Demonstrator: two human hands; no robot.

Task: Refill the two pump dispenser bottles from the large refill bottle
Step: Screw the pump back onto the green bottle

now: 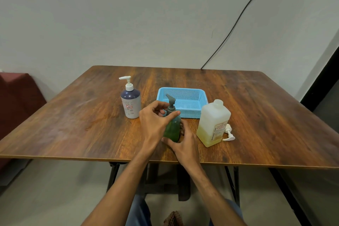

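On table [256, 115], left hand [156, 123] holds green bottle [172, 130]

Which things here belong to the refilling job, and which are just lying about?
Job: green pump bottle, gripped by left hand and right hand; white pump bottle; large refill bottle; probably its loose white pump.
Lying about: blue basket.

Nothing could be read. The label [219, 130] on the large refill bottle [211, 115] and the sticker [129, 106] on the white pump bottle [130, 101] were blurry.
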